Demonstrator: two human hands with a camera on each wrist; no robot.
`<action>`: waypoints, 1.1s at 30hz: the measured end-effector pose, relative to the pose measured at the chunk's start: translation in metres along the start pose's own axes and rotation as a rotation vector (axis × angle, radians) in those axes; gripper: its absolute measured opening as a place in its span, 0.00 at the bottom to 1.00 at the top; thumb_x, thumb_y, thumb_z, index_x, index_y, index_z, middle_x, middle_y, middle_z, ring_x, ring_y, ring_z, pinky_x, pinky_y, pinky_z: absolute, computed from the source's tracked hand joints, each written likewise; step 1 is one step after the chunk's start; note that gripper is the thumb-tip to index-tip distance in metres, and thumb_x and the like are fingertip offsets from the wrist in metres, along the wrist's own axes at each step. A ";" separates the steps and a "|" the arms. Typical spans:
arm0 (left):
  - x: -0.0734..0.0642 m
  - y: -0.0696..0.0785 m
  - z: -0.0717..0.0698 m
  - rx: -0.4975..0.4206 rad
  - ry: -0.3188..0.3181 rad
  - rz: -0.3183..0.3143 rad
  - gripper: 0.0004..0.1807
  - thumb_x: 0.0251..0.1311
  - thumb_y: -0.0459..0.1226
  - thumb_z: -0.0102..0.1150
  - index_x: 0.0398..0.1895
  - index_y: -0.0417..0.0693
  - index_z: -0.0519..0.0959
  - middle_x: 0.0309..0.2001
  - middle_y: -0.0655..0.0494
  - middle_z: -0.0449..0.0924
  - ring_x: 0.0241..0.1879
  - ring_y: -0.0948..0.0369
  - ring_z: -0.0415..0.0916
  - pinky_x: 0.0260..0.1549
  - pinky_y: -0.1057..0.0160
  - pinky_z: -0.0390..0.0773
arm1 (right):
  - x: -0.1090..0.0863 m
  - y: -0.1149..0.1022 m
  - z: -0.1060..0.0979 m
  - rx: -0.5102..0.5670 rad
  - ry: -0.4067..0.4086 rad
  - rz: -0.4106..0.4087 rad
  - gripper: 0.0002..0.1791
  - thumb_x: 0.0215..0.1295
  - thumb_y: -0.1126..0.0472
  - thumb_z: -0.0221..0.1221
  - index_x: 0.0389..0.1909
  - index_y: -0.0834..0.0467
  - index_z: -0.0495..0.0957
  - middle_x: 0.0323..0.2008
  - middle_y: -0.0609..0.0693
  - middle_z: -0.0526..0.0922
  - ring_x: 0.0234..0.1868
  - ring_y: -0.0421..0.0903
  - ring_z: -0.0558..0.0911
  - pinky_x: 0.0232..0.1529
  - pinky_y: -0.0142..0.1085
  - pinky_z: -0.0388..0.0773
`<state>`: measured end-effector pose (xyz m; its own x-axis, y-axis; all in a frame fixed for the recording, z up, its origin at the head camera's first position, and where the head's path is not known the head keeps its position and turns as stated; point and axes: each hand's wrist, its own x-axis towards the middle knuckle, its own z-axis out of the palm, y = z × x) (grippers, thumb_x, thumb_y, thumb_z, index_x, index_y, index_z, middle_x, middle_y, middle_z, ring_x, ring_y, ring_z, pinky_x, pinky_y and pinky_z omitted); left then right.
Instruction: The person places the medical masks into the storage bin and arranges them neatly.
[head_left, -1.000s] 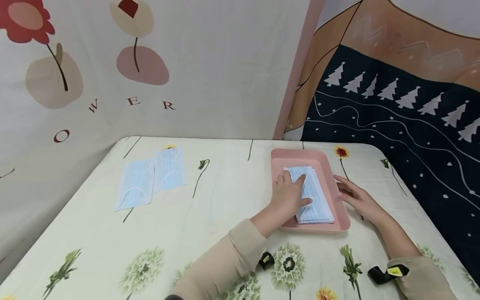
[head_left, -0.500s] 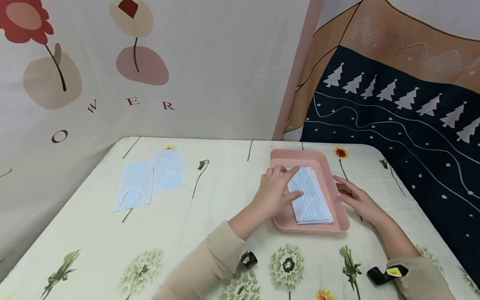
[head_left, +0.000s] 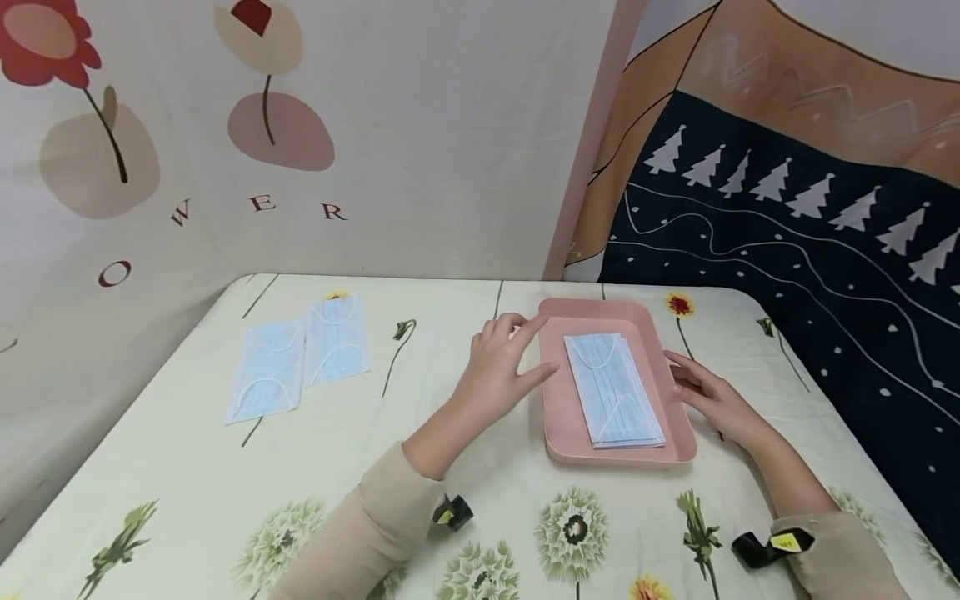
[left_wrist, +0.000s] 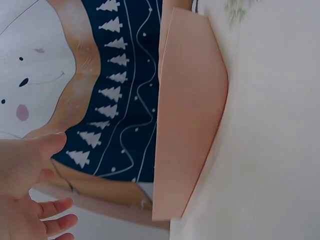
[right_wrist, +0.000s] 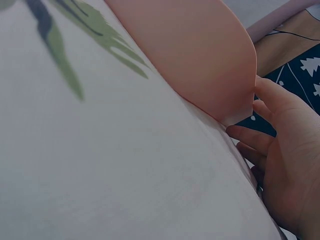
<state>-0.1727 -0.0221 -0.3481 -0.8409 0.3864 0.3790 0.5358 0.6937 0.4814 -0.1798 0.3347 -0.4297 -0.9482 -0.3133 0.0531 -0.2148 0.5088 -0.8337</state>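
A pink tray stands on the table at the right of the head view. In it lies a small stack of light blue face masks, slightly fanned, with white ear loops on top. My left hand is raised at the tray's left side, fingers spread and relaxed, holding nothing; in the left wrist view this hand is apart from the tray wall. At the tray's right side, the fingertips of my right hand touch the outer wall, fingers loosely bent, as the right wrist view also shows with the hand.
Two more face masks, one nearer mask and one farther mask, lie flat at the table's left, edges close together. A flower-print cloth covers the table. Printed curtains stand behind it and along the right.
My left hand has come off the mask stack and moved left, out over the tray's left edge, with nothing in it. The masks, tray and right hand look unmoved.
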 end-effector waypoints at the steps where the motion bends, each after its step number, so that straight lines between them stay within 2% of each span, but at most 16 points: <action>1: -0.002 -0.003 -0.003 -0.001 0.007 0.000 0.35 0.61 0.50 0.61 0.70 0.52 0.65 0.56 0.46 0.67 0.54 0.50 0.64 0.52 0.49 0.64 | 0.000 0.000 0.000 -0.001 0.001 -0.004 0.33 0.73 0.57 0.51 0.74 0.56 0.52 0.63 0.67 0.67 0.54 0.27 0.68 0.50 0.18 0.64; 9: -0.018 -0.026 -0.027 0.041 0.070 -0.016 0.35 0.60 0.47 0.64 0.69 0.51 0.66 0.55 0.45 0.68 0.53 0.49 0.65 0.51 0.47 0.64 | 0.001 0.001 0.001 0.018 -0.001 -0.027 0.32 0.73 0.59 0.51 0.74 0.58 0.52 0.62 0.68 0.67 0.53 0.26 0.68 0.50 0.18 0.64; 16: -0.036 -0.046 -0.041 0.103 0.059 -0.072 0.36 0.60 0.48 0.63 0.70 0.53 0.64 0.55 0.45 0.68 0.53 0.48 0.64 0.50 0.45 0.60 | 0.000 0.000 0.000 0.011 -0.002 0.003 0.33 0.73 0.57 0.51 0.75 0.56 0.51 0.63 0.67 0.66 0.54 0.28 0.68 0.50 0.18 0.64; 26: -0.057 -0.075 -0.065 0.121 0.095 -0.104 0.36 0.59 0.45 0.65 0.70 0.49 0.64 0.56 0.43 0.68 0.55 0.44 0.61 0.52 0.42 0.56 | 0.001 -0.001 0.000 0.010 -0.005 0.039 0.34 0.73 0.55 0.52 0.75 0.54 0.51 0.64 0.65 0.66 0.58 0.37 0.68 0.50 0.19 0.64; 31: -0.067 -0.090 -0.076 0.139 0.132 -0.136 0.35 0.58 0.44 0.66 0.69 0.48 0.65 0.55 0.43 0.68 0.54 0.43 0.61 0.51 0.39 0.54 | 0.001 -0.001 0.000 0.002 -0.002 0.052 0.34 0.73 0.54 0.52 0.75 0.53 0.51 0.64 0.65 0.66 0.61 0.50 0.67 0.50 0.19 0.64; 33: -0.071 -0.096 -0.081 0.161 0.152 -0.145 0.35 0.58 0.44 0.66 0.68 0.48 0.66 0.55 0.42 0.68 0.54 0.42 0.61 0.51 0.38 0.54 | 0.001 -0.001 0.000 0.003 -0.002 0.049 0.34 0.73 0.54 0.51 0.75 0.53 0.51 0.64 0.65 0.66 0.61 0.50 0.67 0.50 0.19 0.64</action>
<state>-0.1581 -0.1653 -0.3572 -0.8804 0.1883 0.4352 0.3808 0.8276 0.4124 -0.1809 0.3343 -0.4287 -0.9570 -0.2897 0.0116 -0.1678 0.5210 -0.8369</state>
